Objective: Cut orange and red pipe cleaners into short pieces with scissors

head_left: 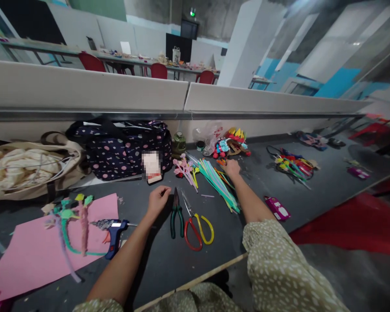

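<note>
Fingers [229, 167] of our right hand [232, 168] curl onto pipe cleaners [219, 182] beyond the scissors [196, 225]; our left hand [157, 200] rests loosely curled, empty; choosing one comes next.

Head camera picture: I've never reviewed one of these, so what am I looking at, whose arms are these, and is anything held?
One camera sits on a person's head, looking forward and down, so both arms are the wearer's own. The left hand rests on the dark table, fingers curled, beside green-handled pliers and red-and-yellow scissors; whether it pinches something is unclear. The right hand reaches to a bundle of coloured sticks. Further left lie a blue glue gun and a pink sheet; a dotted bag stands behind.
</note>
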`<action>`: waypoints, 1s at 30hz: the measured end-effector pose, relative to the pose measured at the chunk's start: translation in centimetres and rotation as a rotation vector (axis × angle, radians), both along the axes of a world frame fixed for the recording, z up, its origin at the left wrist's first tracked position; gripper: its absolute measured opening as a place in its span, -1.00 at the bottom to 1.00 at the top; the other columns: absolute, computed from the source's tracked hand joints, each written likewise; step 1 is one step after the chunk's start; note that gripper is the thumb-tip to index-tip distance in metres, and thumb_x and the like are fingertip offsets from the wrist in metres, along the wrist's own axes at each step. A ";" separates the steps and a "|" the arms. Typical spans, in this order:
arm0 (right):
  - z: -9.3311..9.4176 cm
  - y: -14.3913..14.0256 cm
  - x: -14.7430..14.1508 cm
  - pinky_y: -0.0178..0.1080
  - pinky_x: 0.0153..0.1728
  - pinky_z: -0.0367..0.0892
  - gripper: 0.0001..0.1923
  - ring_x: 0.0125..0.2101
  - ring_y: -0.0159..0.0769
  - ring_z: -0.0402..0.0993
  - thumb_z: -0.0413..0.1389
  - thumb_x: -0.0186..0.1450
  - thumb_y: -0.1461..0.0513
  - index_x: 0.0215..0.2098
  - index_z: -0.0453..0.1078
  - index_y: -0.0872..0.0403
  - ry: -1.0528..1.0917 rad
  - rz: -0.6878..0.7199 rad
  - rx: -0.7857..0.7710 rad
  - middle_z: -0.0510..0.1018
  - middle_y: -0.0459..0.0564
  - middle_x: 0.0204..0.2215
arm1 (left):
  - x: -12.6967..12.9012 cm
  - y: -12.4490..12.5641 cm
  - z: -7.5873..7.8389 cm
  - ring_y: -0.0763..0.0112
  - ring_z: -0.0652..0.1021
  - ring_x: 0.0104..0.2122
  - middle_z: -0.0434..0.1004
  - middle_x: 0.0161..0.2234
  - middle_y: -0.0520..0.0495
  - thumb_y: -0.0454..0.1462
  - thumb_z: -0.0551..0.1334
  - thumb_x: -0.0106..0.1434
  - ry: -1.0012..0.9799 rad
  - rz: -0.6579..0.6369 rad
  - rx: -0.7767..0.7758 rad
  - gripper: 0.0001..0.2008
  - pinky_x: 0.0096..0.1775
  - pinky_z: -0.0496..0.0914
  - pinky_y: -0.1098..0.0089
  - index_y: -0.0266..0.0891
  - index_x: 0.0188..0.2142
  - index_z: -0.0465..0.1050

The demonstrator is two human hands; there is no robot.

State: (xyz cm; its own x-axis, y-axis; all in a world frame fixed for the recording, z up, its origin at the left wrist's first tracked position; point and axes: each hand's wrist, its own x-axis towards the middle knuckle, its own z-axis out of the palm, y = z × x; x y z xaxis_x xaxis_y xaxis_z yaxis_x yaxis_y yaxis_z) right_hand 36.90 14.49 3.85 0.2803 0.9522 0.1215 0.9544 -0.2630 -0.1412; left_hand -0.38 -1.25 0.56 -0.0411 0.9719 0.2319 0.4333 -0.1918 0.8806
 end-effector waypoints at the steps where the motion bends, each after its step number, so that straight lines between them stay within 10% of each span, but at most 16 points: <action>1: 0.1 0.0 0.2 -0.28 -0.25 0.32 -0.70 -0.14 -0.11 0.49 0.14 0.27 0.05 -0.26 0.56 0.11 0.011 0.005 0.000 0.58 0.21 -0.20 | 0.0 0.0 0.1 0.31 0.52 -0.37 0.59 -0.39 -0.09 -0.13 0.14 0.24 -0.003 -0.003 0.005 -0.71 -0.26 0.36 0.35 -0.26 -0.38 0.55; 19: 0.5 -6.9 1.0 -0.24 -0.19 0.25 -0.74 -0.20 -0.16 0.41 -0.06 0.37 0.22 -0.19 0.46 0.10 0.067 0.520 0.317 0.57 0.11 -0.24 | 1.4 0.0 -0.3 0.49 0.38 -0.58 0.45 -0.55 0.00 -0.02 0.30 0.07 -0.337 -0.052 -0.243 -0.64 -0.53 0.30 0.46 -0.31 -0.37 0.55; 30: -1.3 -11.7 -1.2 -0.20 -0.17 0.25 -0.74 -0.21 -0.14 0.35 -0.11 0.43 0.23 -0.22 0.42 0.07 0.099 0.626 0.432 0.53 0.09 -0.28 | 4.8 -1.1 2.0 0.48 0.40 -0.58 0.44 -0.56 0.02 -0.02 0.32 0.02 -0.335 -0.316 -0.391 -0.64 -0.51 0.30 0.46 -0.30 -0.39 0.54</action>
State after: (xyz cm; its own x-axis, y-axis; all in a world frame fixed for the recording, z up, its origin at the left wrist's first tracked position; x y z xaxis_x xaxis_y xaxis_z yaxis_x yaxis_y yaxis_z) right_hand 35.67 2.82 2.54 -0.2669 0.8103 0.5216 0.8847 0.4207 -0.2008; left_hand 4.38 -2.30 2.53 0.2540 0.9596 -0.1206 0.0949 0.0994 0.9905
